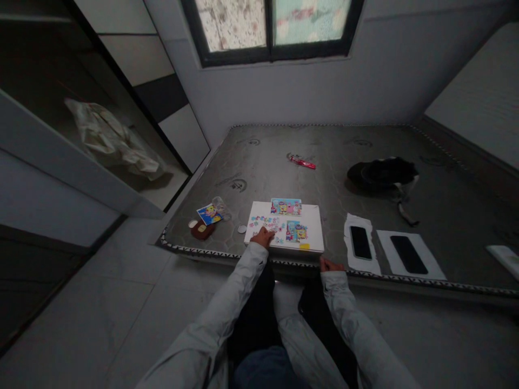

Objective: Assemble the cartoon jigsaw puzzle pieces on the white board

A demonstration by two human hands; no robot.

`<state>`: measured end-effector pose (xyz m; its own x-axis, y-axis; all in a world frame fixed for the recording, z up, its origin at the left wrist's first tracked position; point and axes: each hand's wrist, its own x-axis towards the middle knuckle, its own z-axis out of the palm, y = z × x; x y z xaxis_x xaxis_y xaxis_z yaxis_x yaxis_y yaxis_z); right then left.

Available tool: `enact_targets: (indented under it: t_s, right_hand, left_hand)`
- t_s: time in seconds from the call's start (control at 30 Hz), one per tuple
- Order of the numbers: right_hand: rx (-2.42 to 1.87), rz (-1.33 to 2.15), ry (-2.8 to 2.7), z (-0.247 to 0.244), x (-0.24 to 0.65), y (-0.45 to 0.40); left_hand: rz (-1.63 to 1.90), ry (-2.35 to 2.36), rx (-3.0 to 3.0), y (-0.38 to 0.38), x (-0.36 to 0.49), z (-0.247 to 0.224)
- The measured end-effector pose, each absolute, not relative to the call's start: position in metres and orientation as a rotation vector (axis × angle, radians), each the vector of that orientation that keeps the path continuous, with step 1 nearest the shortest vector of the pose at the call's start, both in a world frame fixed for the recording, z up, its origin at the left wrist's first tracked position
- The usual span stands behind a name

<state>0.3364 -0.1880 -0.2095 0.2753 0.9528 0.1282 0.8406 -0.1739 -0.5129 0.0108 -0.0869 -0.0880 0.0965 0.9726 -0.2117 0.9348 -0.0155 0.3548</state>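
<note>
A white box [284,248] lies flat at the front edge of the mattress. Loose jigsaw puzzle pieces [264,220] are scattered over its left half. My left hand [263,236] rests on the box's front left part, fingers closed among the pieces; whether a small piece is between the fingertips is hidden. On the right half sits a partly assembled cartoon puzzle [297,231], with a yellow patch [304,246] below it. A cartoon picture card [286,206] lies along the far edge. My right hand [330,265], fingers curled, is at the mattress edge beside the box's near right corner.
Left of the box are a cartoon card [210,214], a brown item [202,230] and a small white disc [242,229]. Two phones [360,242] lie on white sheets at right. Farther back are a red item [302,162] and a black cap [381,174].
</note>
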Motion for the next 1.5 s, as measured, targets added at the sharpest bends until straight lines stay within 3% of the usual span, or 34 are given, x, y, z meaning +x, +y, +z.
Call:
enact_targets:
  t_s: [0.93,1.33,1.5]
  right_hand:
    - [-2.077,0.343,-1.555,-0.206,0.334,-0.188]
    - [-2.077,0.358,-1.484,-0.204,0.333,-0.189]
    - [-2.031,0.378,-1.452,-0.199,0.332,-0.189]
  left_hand:
    - [-0.098,1.786,1.992,-0.071,0.016,-0.067]
    - [-0.037,1.74,1.952,-0.064,0.016,-0.061]
    - [0.144,1.702,1.893,-0.069,0.012,-0.06]
